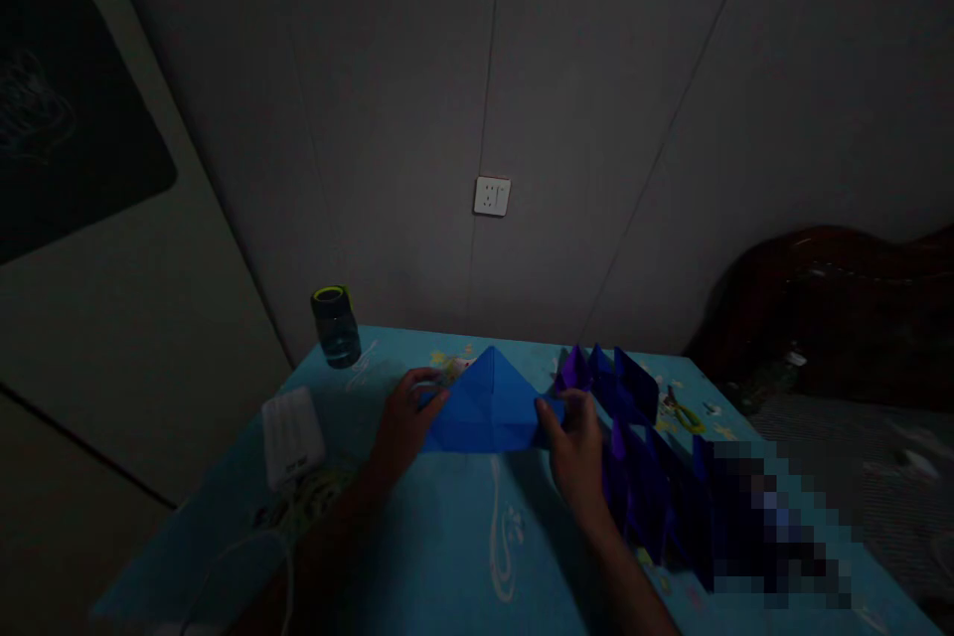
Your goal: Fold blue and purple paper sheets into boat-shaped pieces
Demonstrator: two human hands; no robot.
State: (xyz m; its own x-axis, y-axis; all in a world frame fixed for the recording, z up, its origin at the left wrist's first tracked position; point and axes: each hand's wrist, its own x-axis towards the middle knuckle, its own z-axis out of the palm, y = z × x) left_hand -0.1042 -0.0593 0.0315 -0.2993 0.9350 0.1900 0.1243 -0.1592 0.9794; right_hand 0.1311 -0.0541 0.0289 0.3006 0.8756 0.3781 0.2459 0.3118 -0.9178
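A folded sheet of blue paper (488,412), peaked at the top with a straight lower edge, is held up between my two hands over the table. My left hand (409,417) grips its left end, thumb in front and fingers curled behind. At the right end my right hand (573,437) pinches the paper with the thumb on its face. Just right of that hand stand folded purple and dark blue paper pieces (648,487), lined up in a row. Behind them is another group of folded paper pieces (607,383).
A light blue patterned cloth (447,537) covers the table. On the left are a dark water bottle (337,328) and a white power bank (293,437) with a white cable (289,566). Yellow-handled scissors (686,412) lie at the right. A wall socket (492,197) is behind.
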